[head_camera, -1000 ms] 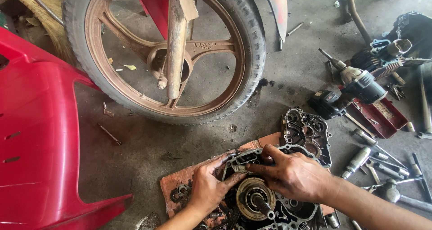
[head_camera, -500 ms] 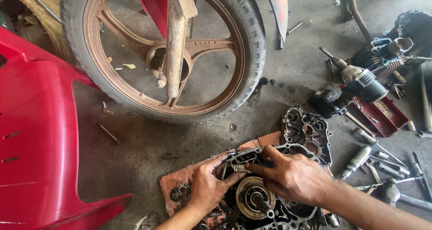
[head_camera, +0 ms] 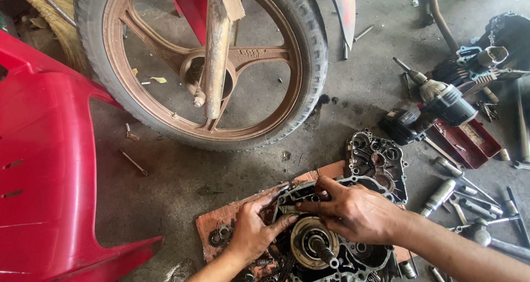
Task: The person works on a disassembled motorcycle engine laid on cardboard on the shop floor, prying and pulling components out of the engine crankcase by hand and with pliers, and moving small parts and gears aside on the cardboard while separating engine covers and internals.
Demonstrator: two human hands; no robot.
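Left hand (head_camera: 251,229) fingers spread, resting on engine case (head_camera: 331,249) rim; right hand (head_camera: 356,213) fingers loosely curled, pressing inside case.

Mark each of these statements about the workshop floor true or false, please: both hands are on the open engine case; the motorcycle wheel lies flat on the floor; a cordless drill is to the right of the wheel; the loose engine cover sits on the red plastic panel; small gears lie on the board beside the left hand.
1. Both hands are on the open engine case. True: the left hand and the right hand both rest on its upper edge.
2. The motorcycle wheel lies flat. False: it stands upright.
3. A cordless drill is to the right of the wheel. True.
4. The loose engine cover sits on the red plastic panel. False: it lies on the floor by the case, far from the panel.
5. Small gears lie on the board beside the left hand. True.
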